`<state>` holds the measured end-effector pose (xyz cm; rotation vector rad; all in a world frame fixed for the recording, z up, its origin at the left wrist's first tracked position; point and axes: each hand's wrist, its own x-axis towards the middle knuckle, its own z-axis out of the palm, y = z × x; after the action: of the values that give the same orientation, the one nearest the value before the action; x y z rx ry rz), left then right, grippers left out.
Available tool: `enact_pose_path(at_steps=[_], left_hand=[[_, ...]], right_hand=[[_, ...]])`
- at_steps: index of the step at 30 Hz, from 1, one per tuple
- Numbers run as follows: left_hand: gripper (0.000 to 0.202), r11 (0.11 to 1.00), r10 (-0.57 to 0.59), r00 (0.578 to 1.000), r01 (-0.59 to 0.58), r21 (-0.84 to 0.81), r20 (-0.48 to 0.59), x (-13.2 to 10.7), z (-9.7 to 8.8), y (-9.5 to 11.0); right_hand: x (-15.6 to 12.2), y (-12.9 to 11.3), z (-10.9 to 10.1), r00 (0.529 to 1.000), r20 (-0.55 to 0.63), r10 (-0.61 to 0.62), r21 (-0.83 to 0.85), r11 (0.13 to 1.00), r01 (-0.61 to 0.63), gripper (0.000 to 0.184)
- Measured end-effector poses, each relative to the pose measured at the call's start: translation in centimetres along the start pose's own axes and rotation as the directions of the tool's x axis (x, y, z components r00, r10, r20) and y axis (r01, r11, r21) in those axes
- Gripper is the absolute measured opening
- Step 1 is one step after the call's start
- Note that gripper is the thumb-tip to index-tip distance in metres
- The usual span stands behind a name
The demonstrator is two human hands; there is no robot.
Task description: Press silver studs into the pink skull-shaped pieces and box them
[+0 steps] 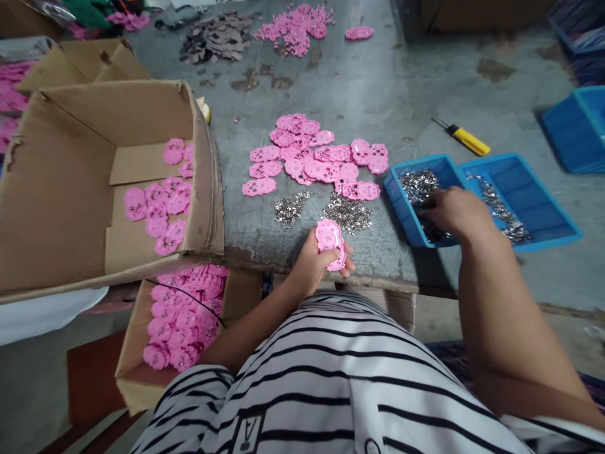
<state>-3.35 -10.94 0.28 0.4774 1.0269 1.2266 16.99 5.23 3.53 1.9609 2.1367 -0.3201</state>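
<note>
My left hand (312, 261) is closed around a pink plastic plate (329, 236), thumb across its face, at the table's front edge. My right hand (456, 211) reaches into a blue bin (410, 221) of small shiny metal pieces (420, 184). Its fingers are bent down among the pieces, and their tips are hidden, so what they pinch does not show. Just beyond my left hand lie two heaps of small metal pieces, a larger heap (347, 214) and a smaller heap (290, 209). Behind them is a loose pile of pink plates (326, 161).
A cardboard box (61, 126) with several pink parts stands at left, above another box (130, 366) full of pink parts. A second blue tray (551, 202) and a yellow-handled screwdriver (467, 140) lie at right. Dark flat pieces (220, 38) and small pink parts (297, 28) lie farther back.
</note>
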Motion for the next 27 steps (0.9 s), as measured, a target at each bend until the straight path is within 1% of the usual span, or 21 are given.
enact_pose_path(at_steps=[1,2,5,8,11,13,14,15,17,18,20,22,24,26,27], left_hand=[[0.046,1.0,0.004,1.0,-0.004,0.013,-0.006,0.0,0.0,0.0],[0.046,1.0,0.008,1.0,-0.008,0.024,-0.01,0.0,0.0,-0.1],[0.047,0.999,0.01,1.0,-0.009,0.048,-0.019,0.1,-0.1,-0.1],[0.048,0.998,0.004,0.999,-0.001,0.064,-0.036,0.0,-0.1,0.0],[0.048,0.998,0.005,0.998,-0.002,0.066,-0.055,0.1,-0.2,0.0],[0.047,0.999,0.011,0.998,-0.007,0.054,-0.06,0.1,-0.3,-0.1],[0.047,0.999,0.013,0.998,-0.011,0.047,-0.062,0.1,-0.3,-0.1],[0.046,0.999,0.018,0.998,-0.015,0.041,-0.066,0.2,-0.4,-0.1],[0.043,0.999,0.029,0.996,-0.026,0.035,-0.079,0.2,-0.4,-0.2],[0.042,0.999,0.034,0.996,-0.031,0.033,-0.084,0.3,-0.4,-0.2],[0.042,0.999,0.043,0.995,-0.04,0.031,-0.086,0.3,-0.3,-0.1],[0.043,0.999,0.045,0.996,-0.042,0.031,-0.081,0.3,-0.1,0.0],[0.044,0.998,0.05,0.996,-0.048,0.036,-0.077,0.4,0.1,0.1],[0.043,0.997,0.072,0.994,-0.069,0.042,-0.078,0.5,0.4,0.1],[0.043,0.995,0.089,0.993,-0.086,0.046,-0.081,0.6,0.5,0.1]], right_hand=[[0.0,-0.1,0.1,0.998,0.064,0.004,-0.056,0.998,0.0,0.027],[-0.1,-0.2,0.3,0.995,0.095,0.016,-0.086,0.996,-0.007,0.028],[-0.2,-0.6,0.8,0.995,0.096,0.034,-0.101,0.995,-0.025,0.029],[-0.3,-0.4,1.1,0.997,0.072,0.004,-0.073,0.997,0.002,0.027],[-0.3,0.0,1.1,1.0,-0.013,-0.004,0.02,1.0,0.004,0.018],[-0.5,0.1,1.0,0.994,-0.098,0.046,0.161,0.987,-0.03,0.008],[-0.7,0.1,0.8,0.988,-0.132,0.085,0.257,0.965,-0.049,0.006],[-0.9,0.0,0.7,0.981,-0.152,0.125,0.362,0.93,-0.062,0.008],[-1.4,-0.3,0.3,0.972,-0.156,0.173,0.569,0.82,-0.055,0.015],[-1.7,-0.5,0.2,0.972,-0.156,0.176,0.659,0.752,-0.031,0.017],[-2.3,-0.9,0.1,0.976,-0.17,0.136,0.792,0.608,0.053,0.017],[-2.8,-1.4,0.4,0.978,-0.207,0.037,0.863,0.478,0.164,0.014],[-3.3,-1.9,0.9,0.962,-0.25,-0.108,0.886,0.377,0.272,0.012],[-3.7,-2.5,1.6,0.93,-0.271,-0.25,0.888,0.308,0.341,0.015],[-4.0,-2.8,2.0,0.912,-0.271,-0.308,0.887,0.288,0.361,0.018]])
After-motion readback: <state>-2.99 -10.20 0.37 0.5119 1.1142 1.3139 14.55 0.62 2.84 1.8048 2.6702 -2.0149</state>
